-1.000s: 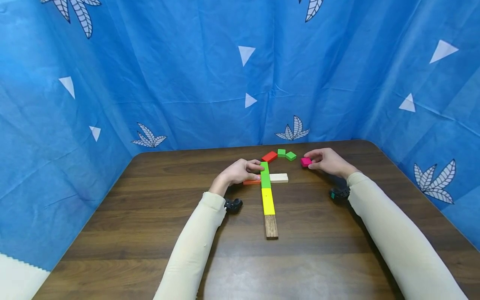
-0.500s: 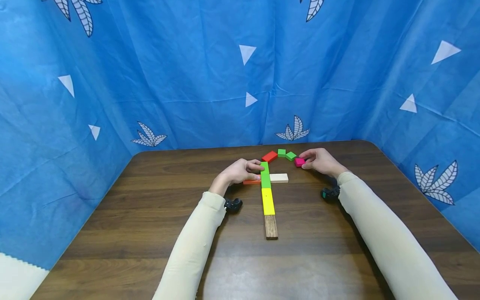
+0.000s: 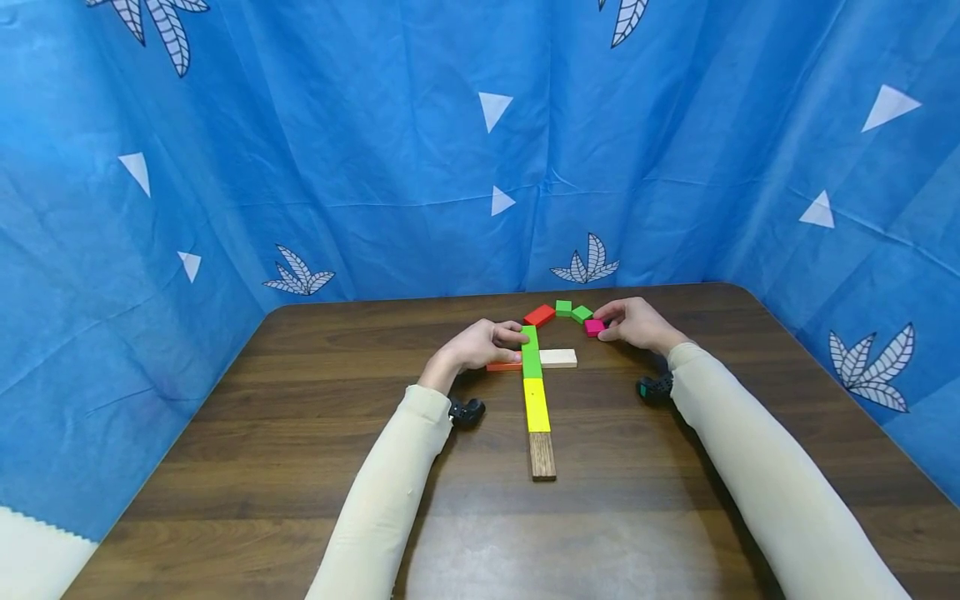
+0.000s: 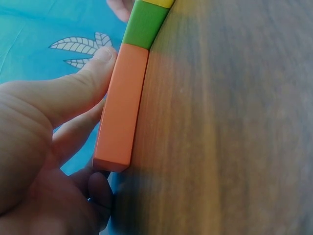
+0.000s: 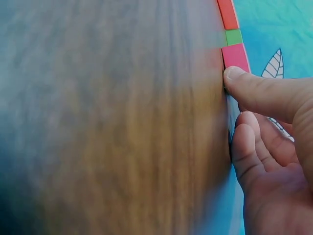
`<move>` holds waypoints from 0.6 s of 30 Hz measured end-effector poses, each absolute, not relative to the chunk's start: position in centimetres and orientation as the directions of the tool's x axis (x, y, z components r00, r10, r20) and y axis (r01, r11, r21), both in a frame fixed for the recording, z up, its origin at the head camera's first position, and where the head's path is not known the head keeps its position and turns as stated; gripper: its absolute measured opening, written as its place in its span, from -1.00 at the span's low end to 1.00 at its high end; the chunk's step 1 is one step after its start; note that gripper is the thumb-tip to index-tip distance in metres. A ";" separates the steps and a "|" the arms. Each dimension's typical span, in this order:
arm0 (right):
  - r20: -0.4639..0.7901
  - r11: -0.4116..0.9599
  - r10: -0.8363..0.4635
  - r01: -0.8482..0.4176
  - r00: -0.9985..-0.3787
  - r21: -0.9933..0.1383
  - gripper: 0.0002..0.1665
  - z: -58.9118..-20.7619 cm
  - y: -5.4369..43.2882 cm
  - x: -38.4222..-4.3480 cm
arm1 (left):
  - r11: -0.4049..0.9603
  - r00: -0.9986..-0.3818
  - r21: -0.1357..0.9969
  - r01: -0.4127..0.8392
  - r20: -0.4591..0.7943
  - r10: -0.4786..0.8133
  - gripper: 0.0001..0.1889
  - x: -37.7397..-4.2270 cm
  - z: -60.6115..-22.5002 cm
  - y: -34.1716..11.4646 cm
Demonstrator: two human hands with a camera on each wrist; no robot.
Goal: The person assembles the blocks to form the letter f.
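Observation:
My right hand point(image 3: 637, 323) pinches a small pink block point(image 3: 593, 327) at its right end. In the right wrist view the thumb lies against the pink block point(image 5: 235, 56); the other fingers are partly hidden. The pink block sits beside a small green block point(image 3: 582, 314). My left hand point(image 3: 487, 343) rests by a long green block point(image 3: 531, 363) and an orange block point(image 3: 504, 366), fingers at the green one's left side. In the left wrist view its thumb touches the edge of the orange block point(image 4: 122, 105), with the other fingers loosely bent beyond it.
A yellow block point(image 3: 536, 405) and a dark brown wood block point(image 3: 542, 456) continue the line toward me. A cream block point(image 3: 558, 358) extends right. A red block point(image 3: 540, 315) and another green block point(image 3: 563, 308) form an arc near the back edge of the wooden table point(image 3: 300, 467).
My right hand has slid the pink block leftward, up beside the small green block. The left hand has stayed in place.

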State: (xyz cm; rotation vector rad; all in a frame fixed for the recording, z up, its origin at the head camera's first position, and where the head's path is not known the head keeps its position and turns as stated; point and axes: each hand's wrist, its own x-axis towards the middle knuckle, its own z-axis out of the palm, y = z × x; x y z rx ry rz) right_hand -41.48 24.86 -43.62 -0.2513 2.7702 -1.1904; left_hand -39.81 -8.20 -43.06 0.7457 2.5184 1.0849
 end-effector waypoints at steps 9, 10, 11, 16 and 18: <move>-0.047 0.672 -0.189 -0.094 -0.981 -0.734 -0.49 -43.8 24.6 -41.6 | 0.582 -0.821 0.741 0.334 -0.074 0.565 -0.51 -39.9 -43.2 -8.2; -0.048 0.670 -0.186 -0.090 -0.981 -0.737 -0.49 -43.9 24.6 -41.7 | 0.581 -0.821 0.742 0.334 -0.073 0.566 -0.51 -39.9 -43.2 -8.2; -0.048 0.667 -0.185 -0.090 -0.982 -0.740 -0.49 -43.9 24.5 -41.7 | 0.581 -0.821 0.742 0.335 -0.073 0.567 -0.51 -39.8 -43.2 -8.3; -0.045 0.661 -0.178 -0.086 -0.983 -0.745 -0.48 -44.0 24.5 -41.7 | 0.577 -0.822 0.746 0.334 -0.070 0.566 -0.51 -39.7 -43.1 -8.3; -0.046 0.661 -0.172 -0.081 -0.984 -0.746 -0.47 -43.9 24.5 -41.7 | 0.574 -0.821 0.748 0.333 -0.069 0.567 -0.51 -39.7 -43.1 -8.3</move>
